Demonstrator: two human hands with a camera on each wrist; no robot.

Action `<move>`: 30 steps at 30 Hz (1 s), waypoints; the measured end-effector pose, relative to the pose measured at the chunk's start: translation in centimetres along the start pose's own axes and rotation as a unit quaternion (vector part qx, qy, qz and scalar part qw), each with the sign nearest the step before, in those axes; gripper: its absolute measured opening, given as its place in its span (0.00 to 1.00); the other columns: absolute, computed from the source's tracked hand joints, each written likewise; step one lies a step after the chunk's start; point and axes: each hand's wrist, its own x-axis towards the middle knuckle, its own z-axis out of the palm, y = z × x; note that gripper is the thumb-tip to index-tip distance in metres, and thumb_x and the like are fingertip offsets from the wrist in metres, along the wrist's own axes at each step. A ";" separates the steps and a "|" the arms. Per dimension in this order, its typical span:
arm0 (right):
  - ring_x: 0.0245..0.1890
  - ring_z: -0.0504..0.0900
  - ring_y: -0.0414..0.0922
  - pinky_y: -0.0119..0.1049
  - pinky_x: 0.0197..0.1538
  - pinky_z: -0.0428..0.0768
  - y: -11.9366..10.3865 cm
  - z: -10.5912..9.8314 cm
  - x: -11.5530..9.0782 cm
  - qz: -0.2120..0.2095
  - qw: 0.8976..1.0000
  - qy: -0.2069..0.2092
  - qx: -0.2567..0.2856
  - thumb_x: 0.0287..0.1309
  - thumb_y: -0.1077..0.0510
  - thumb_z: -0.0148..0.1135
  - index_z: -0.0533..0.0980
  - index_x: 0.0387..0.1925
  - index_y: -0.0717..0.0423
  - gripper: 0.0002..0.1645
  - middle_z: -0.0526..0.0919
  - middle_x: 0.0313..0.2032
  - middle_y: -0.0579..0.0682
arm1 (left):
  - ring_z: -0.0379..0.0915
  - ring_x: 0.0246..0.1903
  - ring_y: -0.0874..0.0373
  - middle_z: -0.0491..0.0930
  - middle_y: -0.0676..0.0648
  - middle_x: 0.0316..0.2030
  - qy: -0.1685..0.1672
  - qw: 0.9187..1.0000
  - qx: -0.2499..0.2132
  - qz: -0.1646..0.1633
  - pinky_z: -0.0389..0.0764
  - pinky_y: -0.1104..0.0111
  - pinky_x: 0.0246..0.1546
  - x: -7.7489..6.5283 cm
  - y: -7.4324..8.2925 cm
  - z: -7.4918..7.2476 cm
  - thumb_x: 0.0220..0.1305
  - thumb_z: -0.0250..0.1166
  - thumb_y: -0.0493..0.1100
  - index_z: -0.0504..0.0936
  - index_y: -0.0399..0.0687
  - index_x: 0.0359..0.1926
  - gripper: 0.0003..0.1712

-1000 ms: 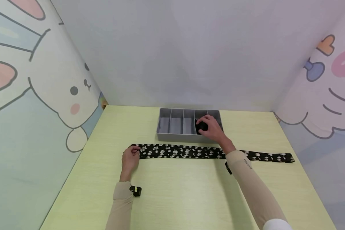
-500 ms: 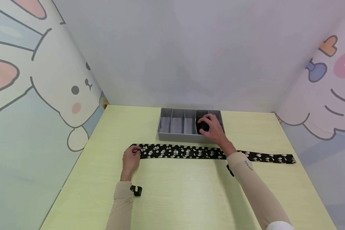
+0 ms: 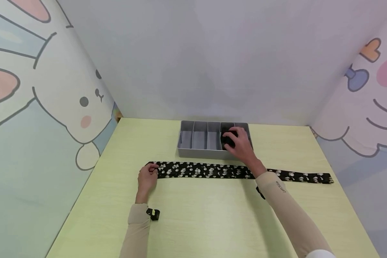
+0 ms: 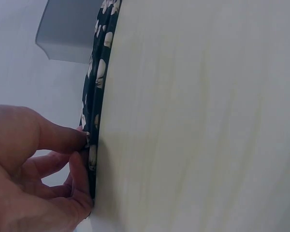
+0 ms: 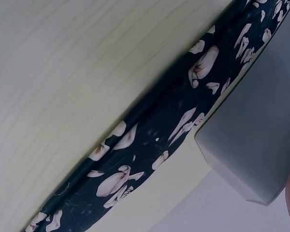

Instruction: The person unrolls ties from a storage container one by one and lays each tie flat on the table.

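Note:
A long black cloth strip [image 3: 196, 170] with a pale flower print, like a folded scarf, lies flat across the table. At its left end my left hand [image 3: 147, 178] pinches the edge; in the left wrist view thumb and fingertips [image 4: 79, 140] meet on the cloth. Behind the strip stands a grey divided box [image 3: 200, 153]. My right hand [image 3: 242, 145] reaches into its second compartment from the right, fingers and thumb curled round a black bundle [image 3: 229, 139], whose kind is hidden by the hand. Only a sliver of that hand shows in the right wrist view, beside the box wall [image 5: 246, 125].
The pale wooden table [image 3: 206, 215] ends at a plain wall [image 3: 213, 64] just behind the box. Cartoon-printed panels [image 3: 64, 118] rise at both sides. My right forearm [image 3: 287, 204] crosses over the strip, whose thinner right end [image 3: 313, 177] lies near the table's right edge.
My right hand shifts slightly back and to the right within the compartment, with the black bundle under its fingers. The left hand and the strip stay put.

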 end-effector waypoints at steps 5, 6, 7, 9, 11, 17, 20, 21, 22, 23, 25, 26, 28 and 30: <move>0.55 0.71 0.65 0.63 0.58 0.70 -0.3 -0.4 0.1 -0.002 1.000 0.014 -0.008 0.55 0.66 0.71 0.81 0.49 0.59 0.18 0.74 0.55 0.67 | 0.77 0.36 0.48 0.82 0.39 0.39 0.004 1.000 0.001 0.003 0.74 0.55 0.41 0.0 0.0 0.0 0.73 0.57 0.32 0.84 0.35 0.49 0.11; 0.56 0.71 0.65 0.62 0.57 0.70 -0.4 -0.4 0.1 0.000 1.000 0.015 -0.009 0.55 0.66 0.71 0.81 0.49 0.59 0.18 0.74 0.55 0.67 | 0.77 0.36 0.48 0.82 0.39 0.39 0.003 1.000 0.001 0.002 0.74 0.54 0.42 0.0 -0.1 0.0 0.73 0.56 0.32 0.84 0.35 0.49 0.11; 0.56 0.71 0.65 0.62 0.57 0.70 -0.5 -0.5 0.2 0.001 1.000 0.014 -0.010 0.55 0.67 0.71 0.81 0.49 0.59 0.19 0.74 0.55 0.67 | 0.77 0.37 0.48 0.82 0.39 0.39 0.001 1.000 0.001 0.001 0.74 0.54 0.42 0.1 -0.1 0.0 0.73 0.56 0.32 0.84 0.35 0.49 0.11; 0.56 0.70 0.65 0.62 0.57 0.71 -0.7 -0.7 0.3 0.004 1.000 0.008 -0.010 0.55 0.67 0.72 0.81 0.50 0.59 0.19 0.73 0.56 0.67 | 0.77 0.37 0.47 0.82 0.39 0.39 0.001 1.000 0.001 0.002 0.74 0.54 0.42 0.2 -0.2 0.0 0.73 0.56 0.32 0.84 0.35 0.49 0.11; 0.57 0.70 0.65 0.62 0.57 0.71 -0.8 -0.8 0.3 0.005 1.000 0.003 -0.011 0.55 0.67 0.73 0.81 0.50 0.59 0.19 0.73 0.57 0.67 | 0.77 0.37 0.47 0.82 0.39 0.39 0.001 1.000 0.002 0.003 0.74 0.53 0.42 0.2 -0.3 0.0 0.73 0.56 0.32 0.84 0.35 0.49 0.12; 0.56 0.71 0.65 0.62 0.57 0.72 -1.4 -1.5 0.3 0.000 1.000 0.006 -0.010 0.50 0.69 0.76 0.81 0.49 0.59 0.23 0.74 0.56 0.67 | 0.78 0.37 0.47 0.82 0.39 0.39 0.002 1.000 0.000 0.003 0.74 0.53 0.42 0.2 -0.3 0.0 0.73 0.57 0.32 0.84 0.36 0.49 0.12; 0.56 0.72 0.65 0.63 0.57 0.71 -1.7 -1.8 0.3 -0.006 1.000 0.011 -0.007 0.48 0.70 0.78 0.81 0.49 0.59 0.25 0.74 0.56 0.67 | 0.78 0.37 0.46 0.82 0.39 0.39 0.001 1.000 -0.001 0.002 0.74 0.53 0.43 0.2 -0.3 0.0 0.73 0.56 0.32 0.84 0.36 0.50 0.12; 0.56 0.73 0.65 0.63 0.57 0.72 -1.8 -1.9 0.3 -0.006 1.000 0.012 -0.006 0.47 0.70 0.78 0.81 0.49 0.59 0.25 0.74 0.56 0.67 | 0.78 0.37 0.46 0.82 0.39 0.39 0.001 1.000 0.000 0.002 0.74 0.53 0.43 0.2 -0.3 0.0 0.73 0.56 0.33 0.84 0.36 0.50 0.12; 0.56 0.73 0.65 0.63 0.57 0.72 -1.9 -2.0 0.3 -0.006 1.000 0.012 -0.004 0.47 0.70 0.78 0.81 0.49 0.59 0.25 0.74 0.56 0.67 | 0.78 0.37 0.47 0.82 0.39 0.40 0.001 1.000 -0.001 0.002 0.74 0.53 0.43 0.2 -0.3 0.0 0.73 0.56 0.33 0.84 0.36 0.50 0.12; 0.57 0.73 0.65 0.63 0.57 0.72 -2.0 -2.1 0.3 -0.005 1.000 0.012 -0.003 0.47 0.70 0.78 0.81 0.49 0.59 0.26 0.74 0.56 0.67 | 0.78 0.37 0.47 0.82 0.38 0.40 0.001 1.000 -0.001 0.002 0.74 0.53 0.43 0.2 -0.3 0.0 0.73 0.56 0.33 0.84 0.36 0.50 0.12; 0.57 0.73 0.65 0.62 0.57 0.72 -2.2 -2.3 0.3 -0.005 1.000 0.011 0.001 0.47 0.70 0.79 0.81 0.50 0.58 0.26 0.74 0.56 0.67 | 0.77 0.37 0.47 0.82 0.38 0.40 0.000 1.000 -0.001 0.003 0.74 0.53 0.42 0.2 -0.3 0.0 0.73 0.56 0.33 0.84 0.36 0.50 0.12; 0.57 0.73 0.64 0.62 0.57 0.73 -2.3 -2.4 0.2 -0.004 1.000 0.012 0.003 0.47 0.70 0.79 0.81 0.50 0.58 0.26 0.74 0.56 0.66 | 0.77 0.36 0.47 0.82 0.38 0.39 0.000 1.000 -0.002 0.004 0.74 0.53 0.42 0.2 -0.3 0.1 0.73 0.56 0.32 0.84 0.36 0.50 0.12; 0.57 0.73 0.64 0.62 0.57 0.73 -2.6 -2.5 0.1 -0.004 1.000 0.013 0.007 0.47 0.70 0.79 0.81 0.50 0.58 0.26 0.74 0.56 0.66 | 0.77 0.35 0.48 0.82 0.39 0.39 0.001 1.000 -0.002 0.006 0.73 0.54 0.41 0.2 -0.3 0.0 0.73 0.56 0.32 0.84 0.36 0.49 0.12; 0.57 0.73 0.64 0.61 0.56 0.73 -2.8 -2.6 0.0 -0.008 1.000 0.017 0.011 0.46 0.71 0.79 0.81 0.50 0.59 0.27 0.74 0.56 0.67 | 0.77 0.34 0.48 0.82 0.39 0.38 0.002 1.000 -0.002 0.010 0.73 0.55 0.40 0.2 -0.3 0.0 0.73 0.56 0.32 0.84 0.35 0.49 0.11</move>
